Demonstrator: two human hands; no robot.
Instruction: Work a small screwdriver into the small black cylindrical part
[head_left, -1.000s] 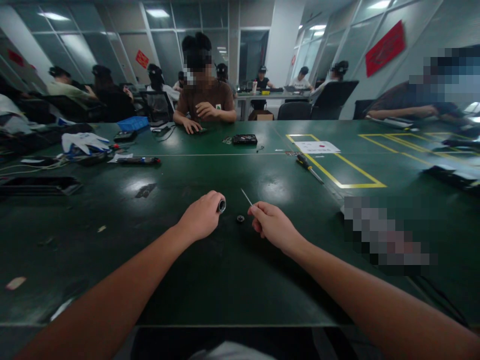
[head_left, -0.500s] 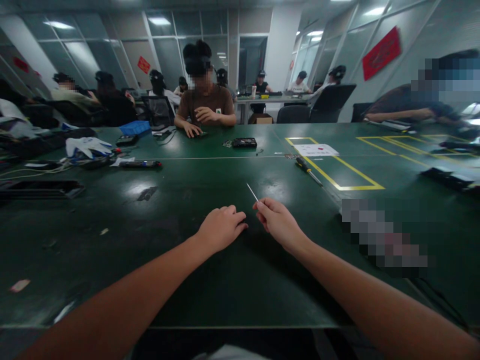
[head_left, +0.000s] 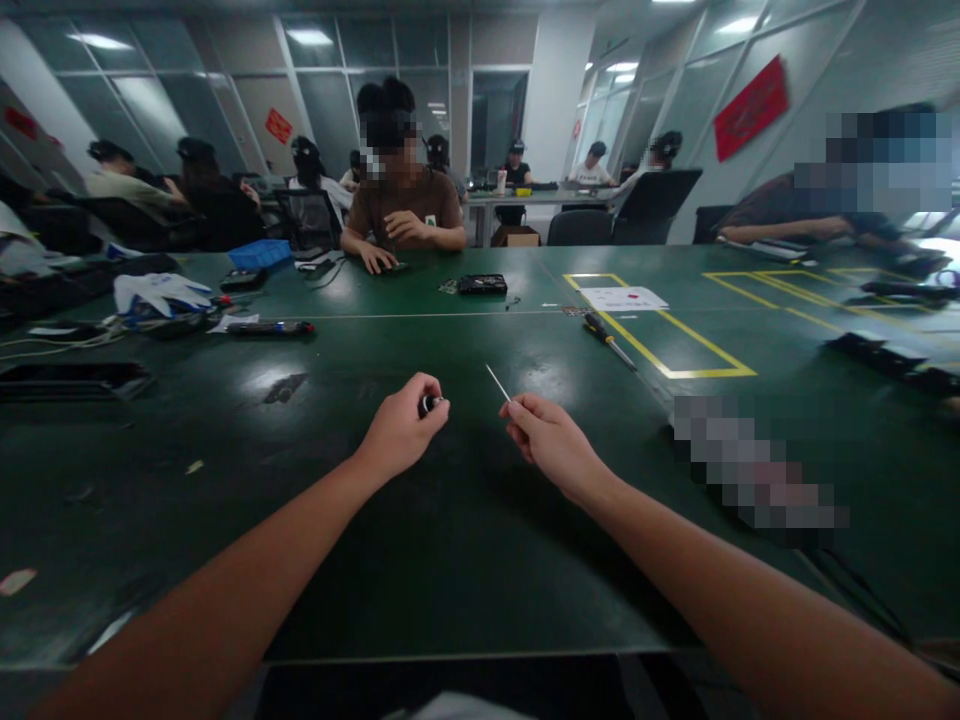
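Observation:
My left hand [head_left: 405, 425] is curled closed around a small black cylinder [head_left: 427, 404] with a light band, its end showing between thumb and index finger. Most of that cylinder is hidden in the fist. A thin, pale, straight rod [head_left: 496, 381] sticks up and to the left from my right hand [head_left: 551, 440], pinched between thumb and fingers. The rod's lower end is covered by the fingers. Both hands are above the green table [head_left: 450, 570], apart from each other.
A yellow-black screwdriver [head_left: 611, 338] lies right of centre, by a paper sheet [head_left: 624, 299] and yellow tape outlines. Farther off are a black device [head_left: 482, 285], a blue tray [head_left: 260, 254] and white gloves [head_left: 163, 294]. A co-worker [head_left: 401, 205] sits opposite. A blurred-out object lies at right.
My left hand has moved left, away from the right hand, and turned so the black cylinder shows in it. My right hand still holds the rod in nearly the same place.

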